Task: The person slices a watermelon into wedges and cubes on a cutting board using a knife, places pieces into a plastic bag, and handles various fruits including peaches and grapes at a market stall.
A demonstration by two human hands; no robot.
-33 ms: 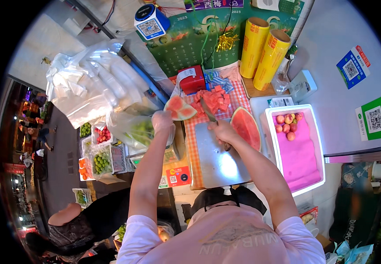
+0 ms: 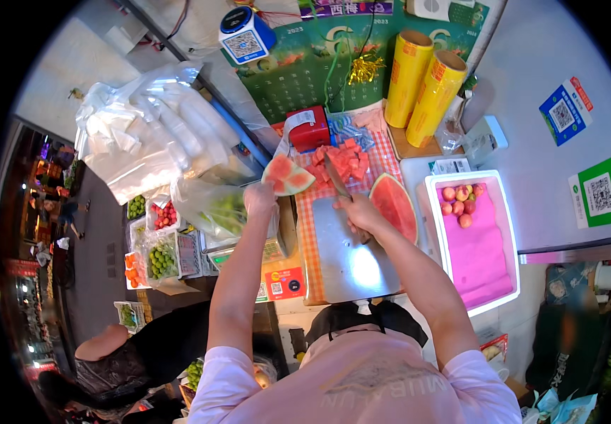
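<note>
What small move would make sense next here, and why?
Perhaps bring the cut watermelon piece onto the metal board: the left hand is at its edge, the right hand grips the knife, and the piece has red flesh on its rind.

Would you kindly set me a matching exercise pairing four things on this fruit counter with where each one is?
Things:
1. Knife
2. Watermelon cubes
3. Round red-and-yellow fruits
4. Yellow rolls

Places:
A. Inside a pink-lined white box
B. Standing on a wooden board
C. Gripped in the person's right hand
D. Heaped just beyond the grey cutting board

Pairs: 1-C, 2-D, 3-A, 4-B.
</note>
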